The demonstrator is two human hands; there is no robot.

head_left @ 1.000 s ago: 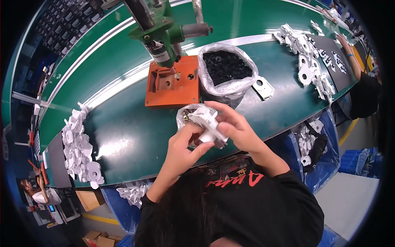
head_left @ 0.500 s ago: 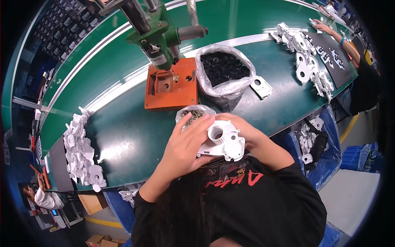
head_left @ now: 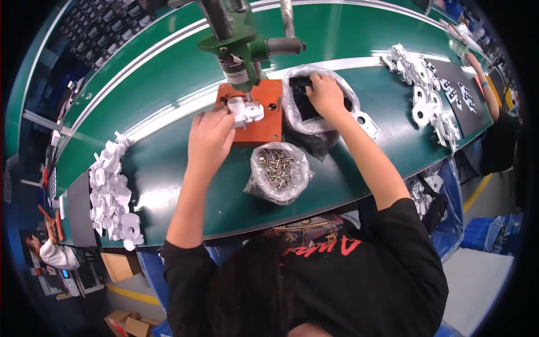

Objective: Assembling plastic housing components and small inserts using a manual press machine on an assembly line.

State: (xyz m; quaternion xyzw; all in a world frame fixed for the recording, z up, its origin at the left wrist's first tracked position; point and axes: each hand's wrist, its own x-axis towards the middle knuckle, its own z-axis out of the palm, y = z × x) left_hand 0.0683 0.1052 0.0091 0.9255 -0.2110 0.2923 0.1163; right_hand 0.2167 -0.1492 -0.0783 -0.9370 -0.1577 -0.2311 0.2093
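Note:
My left hand (head_left: 211, 137) grips a white plastic housing (head_left: 247, 114), holding it on the orange fixture block (head_left: 269, 124) beneath the green press (head_left: 236, 62). Its round collar faces up near my fingers. My right hand (head_left: 327, 96) reaches into a clear plastic bag (head_left: 342, 84) of small black parts (head_left: 301, 98). The fingers there are curled downward, and their tips are hidden among the parts, so what they pinch cannot be made out. Between my forearms stands a smaller clear bag of metal screws or pins (head_left: 276, 168).
White housings (head_left: 109, 191) are heaped at the table's left, with more (head_left: 421, 95) at the right. One white housing (head_left: 368, 124) lies beside the black-parts bag. Blue-lined bins (head_left: 449, 224) stand below the table edge. One co-worker's arm (head_left: 487, 90) shows at far right, another person (head_left: 56, 253) at far left.
The white housing has gone from in front of my chest to the orange block, carried by my left hand. My right hand has let go of it and moved into the black-parts bag.

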